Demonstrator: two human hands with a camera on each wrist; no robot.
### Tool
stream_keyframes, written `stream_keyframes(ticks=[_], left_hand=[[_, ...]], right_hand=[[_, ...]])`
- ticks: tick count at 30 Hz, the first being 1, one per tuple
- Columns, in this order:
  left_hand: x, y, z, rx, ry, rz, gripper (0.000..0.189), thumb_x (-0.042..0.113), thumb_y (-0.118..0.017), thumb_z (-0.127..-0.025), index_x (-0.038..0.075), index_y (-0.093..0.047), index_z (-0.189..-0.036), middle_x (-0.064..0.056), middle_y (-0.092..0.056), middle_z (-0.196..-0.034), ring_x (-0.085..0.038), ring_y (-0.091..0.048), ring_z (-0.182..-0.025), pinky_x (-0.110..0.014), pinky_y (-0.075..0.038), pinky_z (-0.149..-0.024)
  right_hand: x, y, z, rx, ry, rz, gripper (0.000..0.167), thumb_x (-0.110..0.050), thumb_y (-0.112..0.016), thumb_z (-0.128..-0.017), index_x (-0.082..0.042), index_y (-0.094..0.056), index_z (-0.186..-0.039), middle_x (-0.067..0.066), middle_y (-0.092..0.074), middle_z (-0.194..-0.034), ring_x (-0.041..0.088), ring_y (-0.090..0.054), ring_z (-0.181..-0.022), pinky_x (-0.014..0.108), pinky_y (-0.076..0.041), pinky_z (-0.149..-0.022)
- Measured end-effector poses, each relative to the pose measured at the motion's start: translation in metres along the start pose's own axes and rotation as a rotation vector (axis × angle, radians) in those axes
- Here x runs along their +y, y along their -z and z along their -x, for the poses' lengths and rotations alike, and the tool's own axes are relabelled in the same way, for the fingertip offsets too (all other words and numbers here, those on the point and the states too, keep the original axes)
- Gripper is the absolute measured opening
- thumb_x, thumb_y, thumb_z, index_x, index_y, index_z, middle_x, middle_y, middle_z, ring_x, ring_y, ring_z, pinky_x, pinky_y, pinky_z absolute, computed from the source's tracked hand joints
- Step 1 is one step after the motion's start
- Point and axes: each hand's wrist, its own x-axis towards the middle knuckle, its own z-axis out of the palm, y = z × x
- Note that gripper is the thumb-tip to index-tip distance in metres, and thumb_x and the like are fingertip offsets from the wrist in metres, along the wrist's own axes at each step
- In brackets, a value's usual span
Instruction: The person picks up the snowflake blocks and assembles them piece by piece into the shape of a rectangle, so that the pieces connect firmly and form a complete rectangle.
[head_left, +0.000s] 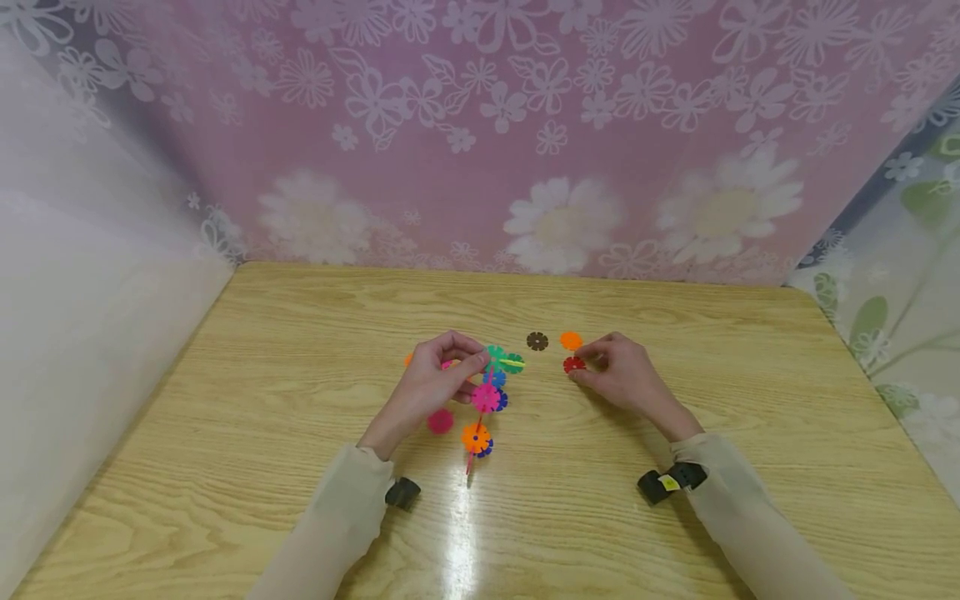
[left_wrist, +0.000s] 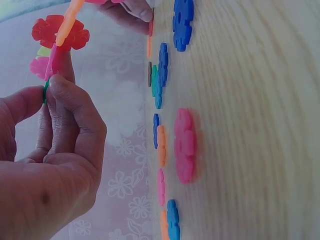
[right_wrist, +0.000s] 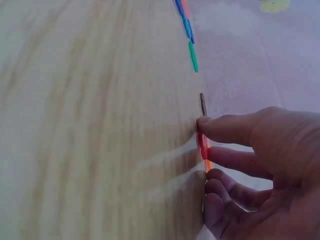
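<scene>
My left hand [head_left: 438, 371] holds up a chain of flat, notched plastic snowflake discs, gripping it by a green disc [head_left: 493, 358] between thumb and fingers. Below that hang a pink disc [head_left: 486, 397], an orange disc [head_left: 476, 437] and several blue and red ones. From the left wrist view, the green disc [left_wrist: 45, 92] is seen edge-on at the fingertips, with the chain above the tabletop. Over on the right, my right hand [head_left: 630, 371] pinches a red disc [head_left: 573, 365] at the table surface. Its thumb and a finger sit at opposite edges of the red disc [right_wrist: 202, 142].
A brown disc [head_left: 537, 341] and an orange disc [head_left: 571, 340] lie just beyond the red one. Near the left hand lies a dark pink disc [head_left: 441, 422]; more loose discs show behind that hand. Flowered cloth [head_left: 450, 192] stands at the wooden table's [head_left: 675, 542] back edge.
</scene>
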Motion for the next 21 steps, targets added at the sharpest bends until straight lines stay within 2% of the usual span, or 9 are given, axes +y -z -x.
stream_keyframes(ticks=[5, 12, 21], left_hand=[[-0.0007, -0.0002, 0.0002, -0.001, 0.008, 0.005, 0.021, 0.023, -0.066, -0.101, 0.009, -0.065, -0.117, -0.009, -0.069, -0.113, -0.02, -0.073, -0.069, -0.034, -0.063, -0.069], [-0.0021, -0.0009, -0.0006, -0.009, 0.018, 0.005, 0.021, 0.024, -0.066, -0.101, 0.009, -0.066, -0.117, -0.011, -0.07, -0.114, -0.019, -0.073, -0.07, -0.035, -0.063, -0.07], [-0.0022, -0.0009, 0.0011, -0.016, 0.006, 0.008, 0.023, 0.023, -0.065, -0.102, 0.007, -0.066, -0.118, -0.015, -0.071, -0.116, -0.018, -0.073, -0.071, -0.035, -0.063, -0.071]], right_hand=[[0.0012, -0.0004, -0.0009, 0.005, -0.012, -0.019, 0.028, -0.021, -0.08, -0.088, -0.001, -0.072, -0.107, 0.017, -0.067, -0.102, 0.028, -0.062, -0.089, 0.042, -0.052, -0.078], [0.0025, -0.001, 0.0009, 0.005, -0.035, -0.1, 0.025, -0.017, -0.078, -0.089, -0.004, -0.065, -0.106, 0.011, -0.072, -0.089, 0.018, -0.064, -0.077, 0.032, -0.05, -0.072], [-0.0041, 0.0013, 0.0065, 0.018, -0.058, -0.195, 0.016, -0.013, -0.075, -0.093, -0.008, -0.069, -0.106, 0.011, -0.076, -0.093, 0.018, -0.07, -0.079, 0.03, -0.052, -0.07]])
